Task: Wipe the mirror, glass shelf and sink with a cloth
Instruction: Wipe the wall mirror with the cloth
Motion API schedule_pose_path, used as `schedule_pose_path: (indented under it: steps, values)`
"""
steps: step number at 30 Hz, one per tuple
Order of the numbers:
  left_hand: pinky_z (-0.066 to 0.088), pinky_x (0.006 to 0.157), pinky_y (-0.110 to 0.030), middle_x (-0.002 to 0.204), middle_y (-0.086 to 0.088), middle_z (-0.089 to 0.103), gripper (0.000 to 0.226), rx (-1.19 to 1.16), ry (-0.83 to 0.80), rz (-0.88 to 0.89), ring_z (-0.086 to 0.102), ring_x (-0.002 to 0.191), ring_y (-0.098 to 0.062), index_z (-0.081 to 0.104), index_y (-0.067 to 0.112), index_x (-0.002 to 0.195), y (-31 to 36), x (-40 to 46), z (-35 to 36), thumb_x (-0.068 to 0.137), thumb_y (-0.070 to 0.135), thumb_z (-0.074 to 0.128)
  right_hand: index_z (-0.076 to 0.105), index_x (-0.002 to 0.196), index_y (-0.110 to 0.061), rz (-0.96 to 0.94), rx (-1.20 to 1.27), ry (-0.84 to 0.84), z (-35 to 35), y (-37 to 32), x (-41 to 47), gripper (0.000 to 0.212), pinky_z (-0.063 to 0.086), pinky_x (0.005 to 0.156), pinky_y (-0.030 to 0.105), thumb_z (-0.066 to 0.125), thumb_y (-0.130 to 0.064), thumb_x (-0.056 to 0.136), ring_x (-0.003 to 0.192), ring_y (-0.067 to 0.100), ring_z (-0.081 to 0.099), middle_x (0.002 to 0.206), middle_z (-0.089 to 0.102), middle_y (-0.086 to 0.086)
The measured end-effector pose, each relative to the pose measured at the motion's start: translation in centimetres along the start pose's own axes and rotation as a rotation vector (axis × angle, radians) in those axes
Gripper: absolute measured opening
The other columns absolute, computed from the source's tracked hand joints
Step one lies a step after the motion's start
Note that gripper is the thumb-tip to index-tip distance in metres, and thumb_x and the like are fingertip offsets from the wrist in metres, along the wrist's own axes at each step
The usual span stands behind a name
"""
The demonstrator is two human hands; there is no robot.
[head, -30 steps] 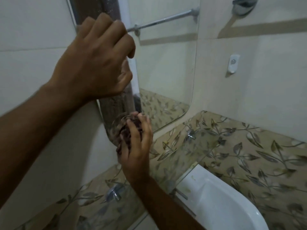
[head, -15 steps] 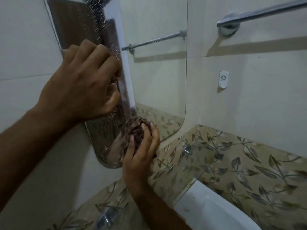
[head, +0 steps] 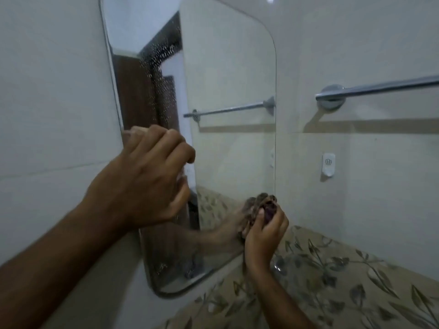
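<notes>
Glossy rounded mirror (head: 228, 115): right hand (head: 263, 233) fingers clamp crumpled cloth (head: 267, 206); left hand (head: 145, 184) fingers curled.

The left hand (head: 145, 184) is motion-blurred and hides part of the mirror (head: 228, 143) behind it. The towel bar (head: 380, 90) is cut off by the right edge. The cloth (head: 266, 206) is mostly enclosed by the right hand (head: 263, 231).

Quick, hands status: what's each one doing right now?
Left hand: curled fingers resting against the mirror, holding nothing.
Right hand: gripping the cloth.
</notes>
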State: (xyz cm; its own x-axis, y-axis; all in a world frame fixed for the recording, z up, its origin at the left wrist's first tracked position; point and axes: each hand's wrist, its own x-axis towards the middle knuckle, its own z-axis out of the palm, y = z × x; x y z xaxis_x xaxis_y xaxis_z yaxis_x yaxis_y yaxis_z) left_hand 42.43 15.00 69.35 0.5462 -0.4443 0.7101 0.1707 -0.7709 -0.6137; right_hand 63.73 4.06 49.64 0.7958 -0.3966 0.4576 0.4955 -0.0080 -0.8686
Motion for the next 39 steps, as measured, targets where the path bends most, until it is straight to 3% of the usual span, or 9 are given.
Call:
schedule_pose_path:
  steps: [6,10,12,16,20,23,28,33,39]
  values:
    - [0.038,0.086,-0.044,0.102,-0.011,0.060,0.031,-0.037,-0.007,0.004,0.054,0.098,-0.033,0.063,0.012,0.101,0.0,0.1,-0.1,0.077,0.031,0.062,0.049,0.140,-0.009,-0.289,0.071,-0.034,2.2,-9.2,2.8,0.040,0.047,0.101,0.032,0.052,-0.020,0.101,0.129,0.025,0.048,0.144,0.042,0.011]
    - [0.039,0.086,-0.044,0.100,-0.011,0.060,0.029,-0.064,0.014,0.005,0.056,0.095,-0.033,0.064,0.011,0.098,0.0,0.2,-0.1,0.075,0.029,0.063,0.051,0.139,-0.012,-0.522,0.092,-0.067,4.1,-16.9,6.4,0.039,0.035,0.104,0.016,0.051,-0.024,0.102,0.131,0.021,0.045,0.141,0.044,0.010]
    - [0.040,0.086,-0.043,0.099,-0.010,0.060,0.029,-0.073,0.023,0.002,0.055,0.095,-0.032,0.064,0.010,0.097,0.0,0.2,-0.1,0.075,0.028,0.063,0.050,0.141,-0.016,-0.585,0.101,-0.073,4.3,-18.4,6.4,0.040,0.036,0.105,0.015,0.051,-0.025,0.102,0.132,0.019,0.042,0.142,0.042,0.008]
    - [0.041,0.087,-0.043,0.101,-0.009,0.059,0.031,-0.123,0.009,-0.014,0.053,0.096,-0.030,0.062,0.012,0.101,0.0,0.2,-0.3,0.077,0.032,0.059,0.046,0.142,-0.022,-0.720,0.093,-0.174,2.8,-15.3,1.2,0.043,0.043,0.112,0.047,0.052,-0.023,0.099,0.143,0.024,0.036,0.152,0.037,0.009]
    - [0.041,0.092,-0.041,0.101,-0.007,0.058,0.027,-0.197,0.037,-0.048,0.052,0.099,-0.026,0.062,0.013,0.099,-0.1,0.1,-0.6,0.080,0.031,0.055,0.050,0.138,-0.017,-0.978,0.037,-0.268,0.9,-10.5,-4.5,0.043,0.038,0.110,0.062,0.052,-0.024,0.095,0.144,0.041,0.034,0.149,0.043,0.020]
    - [0.040,0.091,-0.036,0.101,-0.007,0.058,0.027,-0.300,0.127,-0.129,0.048,0.100,-0.023,0.061,0.012,0.098,-0.3,-0.2,-0.8,0.079,0.028,0.049,0.050,0.138,-0.015,-1.030,0.044,-0.301,1.5,-11.7,-3.7,0.048,0.037,0.109,0.064,0.054,-0.019,0.090,0.143,0.044,0.034,0.148,0.042,0.021]
    - [0.039,0.082,-0.037,0.098,-0.006,0.050,0.016,-0.381,0.338,-0.328,0.044,0.093,-0.023,0.054,0.010,0.089,-0.3,-0.1,-1.4,0.079,0.019,0.046,0.052,0.136,-0.014,-1.112,0.106,-0.333,3.7,-21.1,-0.1,0.057,0.031,0.117,0.054,0.066,-0.003,0.081,0.144,0.039,0.033,0.148,0.043,0.020]
    - [0.036,0.078,-0.034,0.095,-0.004,0.046,0.012,-0.408,0.368,-0.408,0.039,0.091,-0.019,0.051,0.011,0.086,-0.4,-0.1,-1.4,0.079,0.018,0.044,0.058,0.133,-0.009,-1.115,0.107,-0.337,5.6,-30.1,3.0,0.053,0.036,0.113,0.053,0.061,0.002,0.081,0.140,0.035,0.035,0.145,0.044,0.015]
    - [0.040,0.079,-0.035,0.096,0.000,0.046,0.009,-0.472,0.383,-0.425,0.039,0.091,-0.018,0.049,0.013,0.089,-0.5,0.0,-1.7,0.083,0.017,0.043,0.062,0.126,-0.005,-1.239,0.061,-0.367,4.5,-27.3,1.3,0.042,0.028,0.119,0.050,0.060,-0.008,0.085,0.144,0.037,0.032,0.145,0.047,0.016]
